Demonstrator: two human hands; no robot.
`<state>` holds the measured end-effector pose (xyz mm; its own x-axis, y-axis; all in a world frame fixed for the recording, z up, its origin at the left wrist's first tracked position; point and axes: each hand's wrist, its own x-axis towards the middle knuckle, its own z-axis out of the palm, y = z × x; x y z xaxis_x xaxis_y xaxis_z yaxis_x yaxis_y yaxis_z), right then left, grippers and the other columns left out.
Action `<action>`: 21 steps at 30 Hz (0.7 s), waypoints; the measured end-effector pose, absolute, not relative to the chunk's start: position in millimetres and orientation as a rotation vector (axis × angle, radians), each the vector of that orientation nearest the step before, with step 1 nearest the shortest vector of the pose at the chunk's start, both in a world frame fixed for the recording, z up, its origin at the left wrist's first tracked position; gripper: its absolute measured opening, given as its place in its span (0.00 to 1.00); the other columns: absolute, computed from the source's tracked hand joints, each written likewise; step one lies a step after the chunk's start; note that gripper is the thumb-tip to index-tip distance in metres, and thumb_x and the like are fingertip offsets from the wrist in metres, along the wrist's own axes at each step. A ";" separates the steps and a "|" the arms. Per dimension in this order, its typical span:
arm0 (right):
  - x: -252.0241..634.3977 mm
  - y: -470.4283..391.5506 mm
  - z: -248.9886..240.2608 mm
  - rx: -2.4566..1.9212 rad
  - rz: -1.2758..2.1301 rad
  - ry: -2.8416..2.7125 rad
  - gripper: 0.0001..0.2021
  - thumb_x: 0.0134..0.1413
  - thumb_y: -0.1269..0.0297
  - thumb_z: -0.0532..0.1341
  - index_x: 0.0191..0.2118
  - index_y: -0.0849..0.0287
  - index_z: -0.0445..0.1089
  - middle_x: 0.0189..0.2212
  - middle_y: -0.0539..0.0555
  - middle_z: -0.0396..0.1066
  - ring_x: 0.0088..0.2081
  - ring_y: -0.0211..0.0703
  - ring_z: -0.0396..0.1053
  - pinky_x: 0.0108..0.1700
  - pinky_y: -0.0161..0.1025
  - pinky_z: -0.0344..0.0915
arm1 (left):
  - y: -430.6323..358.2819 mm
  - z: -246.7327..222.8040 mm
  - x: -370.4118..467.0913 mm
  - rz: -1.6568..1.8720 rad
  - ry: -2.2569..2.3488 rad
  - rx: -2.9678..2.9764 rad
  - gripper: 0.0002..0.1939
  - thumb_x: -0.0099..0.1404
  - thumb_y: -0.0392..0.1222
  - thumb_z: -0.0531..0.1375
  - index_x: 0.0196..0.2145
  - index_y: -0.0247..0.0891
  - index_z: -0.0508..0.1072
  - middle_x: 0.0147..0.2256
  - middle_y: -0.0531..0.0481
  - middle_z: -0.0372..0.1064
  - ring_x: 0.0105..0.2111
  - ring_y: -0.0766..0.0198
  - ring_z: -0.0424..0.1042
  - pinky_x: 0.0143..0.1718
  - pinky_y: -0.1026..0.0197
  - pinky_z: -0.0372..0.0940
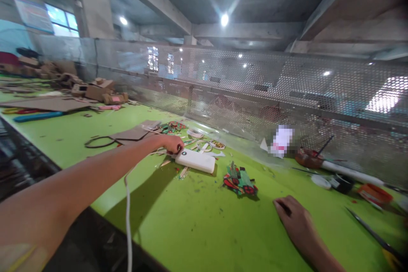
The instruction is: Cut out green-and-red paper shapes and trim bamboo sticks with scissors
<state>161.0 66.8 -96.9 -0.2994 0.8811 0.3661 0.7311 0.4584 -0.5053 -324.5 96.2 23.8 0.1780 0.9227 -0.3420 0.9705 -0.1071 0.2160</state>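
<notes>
My left hand (174, 144) reaches out over the middle of the table, its fingers closed at the near-left end of a white oblong block (196, 160). The block has rounded edges and a small dark round mark; its exact kind is unclear. A white cord (128, 204) runs from beside this hand down over the table's front edge. On the right, my right hand (296, 223) rests on the table, fingers curled in with nothing visible in them. Between the hands lies a small green and red painted model (239, 179), closer to my right hand.
Cardboard sheets (135, 131), a dark ring (99, 141) and scraps lie beyond my left arm. Cardboard models (100, 89) stand far left. A perforated metal screen (223, 80) borders the table (191, 225). A brush (325, 146), an orange container (375, 194) and a pointed tool (369, 229) are right.
</notes>
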 end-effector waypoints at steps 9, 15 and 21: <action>161.3 66.5 -95.4 -1.368 0.314 -2.120 0.15 0.55 0.57 0.52 0.29 0.60 0.71 0.29 0.57 0.71 0.30 0.46 0.69 0.33 0.42 0.65 | 92.3 14.7 -341.6 0.019 1.988 2.206 0.16 0.52 0.37 0.55 0.38 0.37 0.76 0.32 0.49 0.74 0.31 0.64 0.69 0.35 0.66 0.61; 162.6 67.4 -96.8 -1.361 0.335 -2.146 0.15 0.57 0.57 0.51 0.30 0.60 0.70 0.29 0.57 0.71 0.29 0.45 0.68 0.33 0.42 0.65 | 96.9 10.8 -334.2 -0.090 2.120 2.235 0.09 0.50 0.31 0.56 0.29 0.31 0.75 0.33 0.40 0.73 0.33 0.58 0.69 0.37 0.60 0.61; 162.6 67.6 -98.5 -1.342 0.313 -2.153 0.15 0.57 0.57 0.51 0.29 0.59 0.69 0.29 0.58 0.70 0.30 0.46 0.68 0.34 0.43 0.65 | 97.1 11.6 -316.6 -0.199 2.211 2.221 0.04 0.45 0.28 0.59 0.23 0.30 0.72 0.28 0.35 0.71 0.31 0.53 0.69 0.37 0.55 0.62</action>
<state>162.6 67.6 -98.5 -0.3279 0.8783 0.3479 0.7431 0.4672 -0.4791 -316.6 97.1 11.6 0.0004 0.9959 -0.0903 0.9960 -0.0085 -0.0888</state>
